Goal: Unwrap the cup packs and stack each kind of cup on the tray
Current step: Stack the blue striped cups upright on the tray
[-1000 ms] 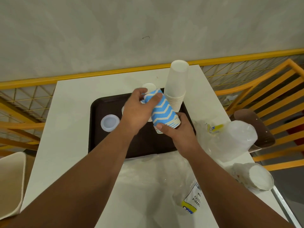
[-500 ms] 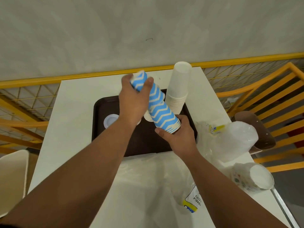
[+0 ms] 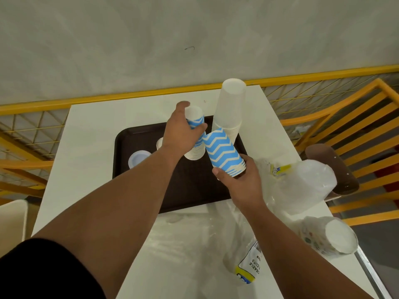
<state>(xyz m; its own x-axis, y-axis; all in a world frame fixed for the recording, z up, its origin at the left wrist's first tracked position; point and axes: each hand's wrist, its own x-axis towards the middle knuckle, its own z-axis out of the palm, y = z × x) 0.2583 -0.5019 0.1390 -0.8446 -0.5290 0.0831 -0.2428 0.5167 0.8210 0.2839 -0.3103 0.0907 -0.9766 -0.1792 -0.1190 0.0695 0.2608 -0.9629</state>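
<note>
Your right hand [image 3: 241, 182] clasps the blue-and-cream zigzag paper cup stack [image 3: 223, 153] at frame centre, above the dark brown tray [image 3: 194, 186], tilted, closed end toward upper left. Your left hand [image 3: 181, 131] grasps a separated zigzag cup [image 3: 195, 118], upturned.

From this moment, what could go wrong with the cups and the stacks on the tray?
1. The left hand is setting blue zigzag cups on a stack hidden behind it; a crooked landing may tip it.
2. The right hand holds its tilted zigzag stack close to the tall white stack and could knock it over.
3. Loose plastic wrap beside the tray might snag a wrist.
</note>
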